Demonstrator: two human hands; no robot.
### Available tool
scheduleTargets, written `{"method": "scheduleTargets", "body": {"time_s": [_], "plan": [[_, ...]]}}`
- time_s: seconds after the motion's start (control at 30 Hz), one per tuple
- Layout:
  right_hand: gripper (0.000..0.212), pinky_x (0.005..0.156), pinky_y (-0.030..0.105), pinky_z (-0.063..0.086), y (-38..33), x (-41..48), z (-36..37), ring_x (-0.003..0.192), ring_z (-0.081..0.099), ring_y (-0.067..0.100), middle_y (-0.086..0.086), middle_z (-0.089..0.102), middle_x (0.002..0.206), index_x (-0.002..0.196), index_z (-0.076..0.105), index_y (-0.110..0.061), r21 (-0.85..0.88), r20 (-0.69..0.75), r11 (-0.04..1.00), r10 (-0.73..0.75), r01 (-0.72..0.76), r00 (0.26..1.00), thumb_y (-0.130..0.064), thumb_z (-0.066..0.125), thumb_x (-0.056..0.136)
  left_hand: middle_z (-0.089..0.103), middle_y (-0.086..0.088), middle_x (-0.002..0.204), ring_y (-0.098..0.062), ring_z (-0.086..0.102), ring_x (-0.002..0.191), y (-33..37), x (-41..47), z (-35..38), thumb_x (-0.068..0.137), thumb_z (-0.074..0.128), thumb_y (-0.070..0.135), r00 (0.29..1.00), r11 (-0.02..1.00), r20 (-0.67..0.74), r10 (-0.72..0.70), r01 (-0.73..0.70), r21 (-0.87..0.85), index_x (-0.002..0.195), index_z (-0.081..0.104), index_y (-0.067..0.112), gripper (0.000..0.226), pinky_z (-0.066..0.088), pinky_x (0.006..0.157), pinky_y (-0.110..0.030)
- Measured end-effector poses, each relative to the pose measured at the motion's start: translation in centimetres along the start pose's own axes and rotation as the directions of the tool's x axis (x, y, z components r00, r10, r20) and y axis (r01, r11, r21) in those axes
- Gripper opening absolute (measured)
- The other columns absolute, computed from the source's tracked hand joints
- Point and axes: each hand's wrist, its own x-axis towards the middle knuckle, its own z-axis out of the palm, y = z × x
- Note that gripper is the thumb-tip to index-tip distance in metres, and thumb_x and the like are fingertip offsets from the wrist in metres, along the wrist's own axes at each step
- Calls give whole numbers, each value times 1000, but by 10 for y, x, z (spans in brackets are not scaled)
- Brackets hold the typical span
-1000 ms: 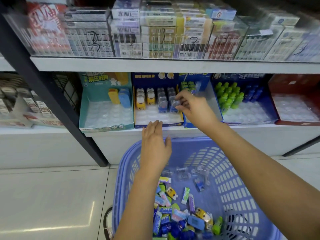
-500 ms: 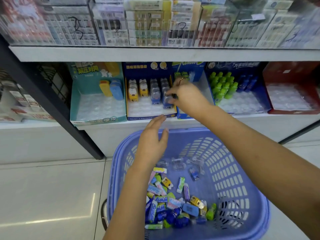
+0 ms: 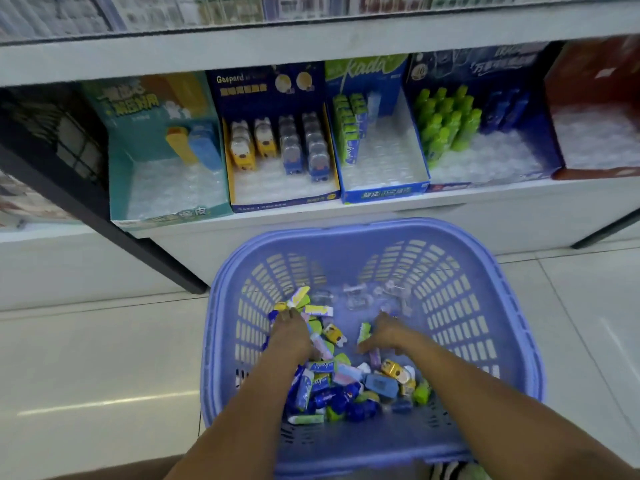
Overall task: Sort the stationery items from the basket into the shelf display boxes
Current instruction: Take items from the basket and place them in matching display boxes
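A lilac plastic basket (image 3: 374, 226) stands on the floor below the shelf, holding a pile of small stationery items (image 3: 346, 386): wrapped erasers, yellow and blue cartoon pieces, green bits. Several clear plastic cases (image 3: 356, 299) lie at its far side. My left hand (image 3: 291, 336) reaches into the left of the pile, fingertips buried among the items; whether it grips one is unclear. My right hand (image 3: 388, 332) hovers over the middle with fingers spread, holding nothing. On the shelf stand the display boxes: teal (image 3: 166, 209), navy and yellow (image 3: 284, 199), blue (image 3: 384, 194), dark blue (image 3: 485, 178).
A red display box (image 3: 595, 168) stands at the right end of the shelf. A black shelf post (image 3: 114, 223) slants down left of the basket. White floor tiles (image 3: 86, 375) surround the basket. An upper shelf edge (image 3: 311, 53) overhangs the boxes.
My right hand left the navy and yellow box and dropped into the basket. My left hand went down into the pile. The view tilted downward and closer.
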Motion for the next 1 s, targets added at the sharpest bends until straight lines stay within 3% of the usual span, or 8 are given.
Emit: {"method": "scheduleTargets", "body": {"time_s": [0.1, 0.2, 0.37, 0.53, 0.67, 0.77, 0.87, 1.0], "plan": [[97, 98, 40, 43, 0, 19, 18, 124, 44, 31, 13, 36, 141, 144, 20, -8, 164, -48, 984, -58, 65, 997, -40, 78, 74, 25, -18, 147, -32, 24, 138, -4, 8, 11, 76, 71, 49, 999, 980, -46, -10, 19, 196, 145, 15, -2, 102, 20, 114, -39], [105, 92, 41, 47, -10, 29, 40, 126, 41, 32, 9, 32, 143, 141, 26, -15, 111, -21, 979, -171, 173, 985, -46, 85, 61, 34, -18, 141, -31, 33, 131, -4, 15, 20, 73, 73, 52, 992, 945, -113, 52, -13, 326, 140, 24, -2, 100, 22, 112, -39], [72, 80, 37, 43, -18, 39, 64, 100, 46, 24, 2, 44, 108, 111, 38, -21, 76, 4, 951, -302, 301, 953, -47, 84, 62, 42, -15, 138, -31, 38, 128, -7, 25, 22, 84, 67, 36, 975, 904, -121, 185, -121, 410, 139, 27, 2, 76, 24, 109, -39], [63, 77, 36, 42, -23, 37, 69, 98, 50, 27, 10, 50, 113, 122, 42, -11, 72, -46, 935, -345, 347, 938, -39, 76, 77, 43, -18, 139, -34, 45, 123, -3, 32, 25, 98, 47, 29, 975, 894, -5, 223, -202, 399, 134, 38, 4, 45, 34, 102, -44], [67, 90, 42, 47, -36, 32, 72, 110, 53, 33, 15, 52, 127, 133, 40, -7, -89, -51, 939, -338, 333, 940, -33, 72, 81, 56, -22, 124, -34, 55, 113, -8, 35, 19, 102, 40, 25, 982, 982, -28, 188, -188, -13, 113, 54, 1, 30, 44, 89, -38], [55, 72, 36, 45, -48, 28, 71, 95, 57, 30, 14, 56, 109, 120, 45, -4, -238, -7, 924, -311, 301, 950, -33, 71, 81, 58, -29, 112, -38, 57, 104, -9, 29, 4, 98, 50, 22, 990, 908, -132, 47, -98, -406, 91, 54, 0, 23, 43, 76, -36], [24, 67, 34, 40, -57, 23, 71, 90, 56, 30, 16, 54, 99, 100, 46, -12, -330, 61, 885, -327, 328, 943, -28, 60, 89, 58, -16, 111, -34, 58, 102, -6, 20, -15, 87, 67, 19, 975, 688, -115, -189, 48, -724, 119, 53, -6, 44, 42, 72, -33], [15, 72, 33, 40, -57, 14, 59, 85, 51, 27, 14, 51, 90, 89, 53, -19, -387, 116, 845, -352, 369, 929, -34, 57, 91, 52, -10, 65, -19, 50, 55, -7, 3, -20, 80, 74, 15, 968, 295, 30, -250, 106, -950, 77, 56, -1, 24, 37, 48, -26]]}}
